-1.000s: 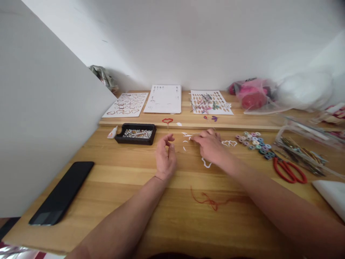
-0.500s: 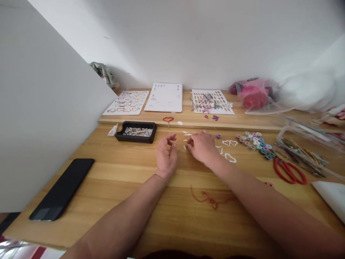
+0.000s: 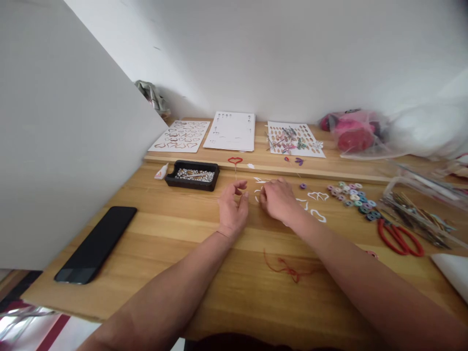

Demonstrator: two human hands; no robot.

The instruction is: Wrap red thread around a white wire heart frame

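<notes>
Grip, head view: can't tell if our left hand [image 3: 233,209] or right hand [image 3: 280,199] clamps anything. Red outline [image 3: 236,163], heart-like, thin-stemmed, just beyond our left hand. Ledge [image 3: 263,169] edge runs behind both; phone [image 3: 97,243] well apart, leftward.

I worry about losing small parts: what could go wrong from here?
The right hand, among small white cut-outs, could nudge some out of place. The tangled red thread lies beside the right forearm, which might drag it. The black tray, open, could spill its beads if knocked.
</notes>
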